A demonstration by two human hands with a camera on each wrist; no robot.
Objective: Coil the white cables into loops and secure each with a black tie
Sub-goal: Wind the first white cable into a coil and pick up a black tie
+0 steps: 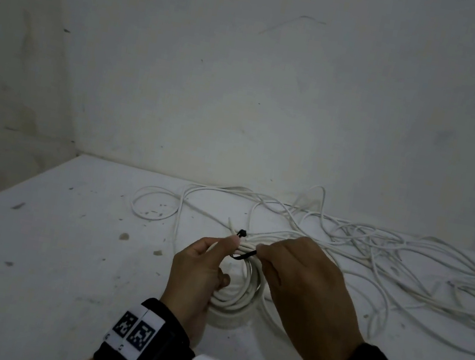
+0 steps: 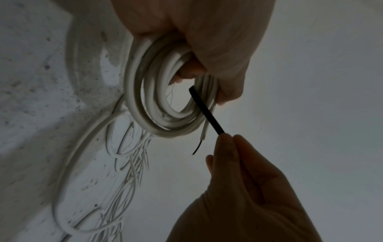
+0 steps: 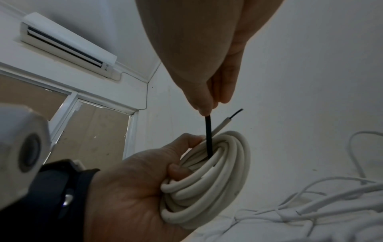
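My left hand (image 1: 202, 271) grips a coil of thick white cable (image 1: 236, 299), held upright above the table; the thumb presses its top and the fingers curl through the loop. The coil (image 3: 207, 180) shows several turns, with a cut end (image 3: 225, 123) sticking out and a thin dark wire at its tip. A black tie (image 3: 208, 135) runs through the middle of the coil (image 2: 165, 104). My right hand (image 1: 300, 284) pinches the tie's free end (image 2: 207, 111) between thumb and forefinger. The tie's small black head (image 1: 242, 232) sits above the left thumb.
A tangle of loose thin white cables (image 1: 376, 247) sprawls over the back and right of the white, speckled table (image 1: 46, 242). One loop (image 1: 154, 202) lies at the back centre-left. Walls close off the back and left. An air conditioner (image 3: 66, 44) hangs high on the wall.
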